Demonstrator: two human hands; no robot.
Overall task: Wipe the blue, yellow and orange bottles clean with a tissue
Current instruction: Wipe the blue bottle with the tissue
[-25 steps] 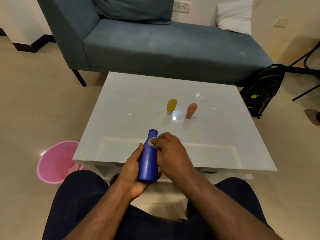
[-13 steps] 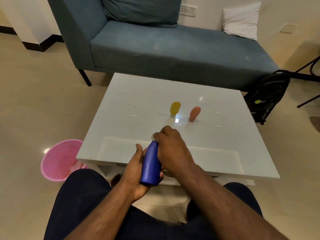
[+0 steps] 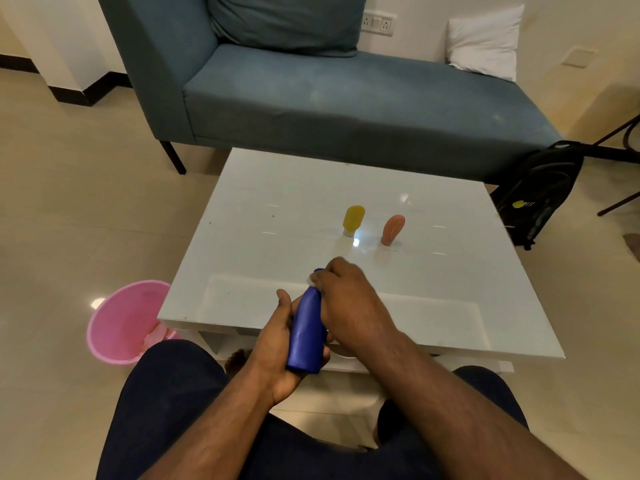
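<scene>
My left hand (image 3: 277, 344) grips the lower body of the blue bottle (image 3: 306, 336), held tilted over the near edge of the white table (image 3: 277, 216). My right hand (image 3: 346, 299) is curled over the bottle's neck and pinches a white tissue (image 3: 312, 279), of which only a small corner shows. The bottle's top is mostly hidden by that hand. The yellow bottle (image 3: 352, 219) and the orange bottle (image 3: 392, 229) stand side by side on their caps near the table's middle, untouched.
A pink bin (image 3: 121, 323) holding some crumpled white paper sits on the floor left of the table. A blue-grey sofa (image 3: 311, 95) stands behind the table. A black backpack (image 3: 540, 192) leans at the right. My knees are under the near edge.
My right hand has slid with the tissue up the blue bottle to its neck, now covering the top. The left hand keeps its grip; the view has shifted slightly.
</scene>
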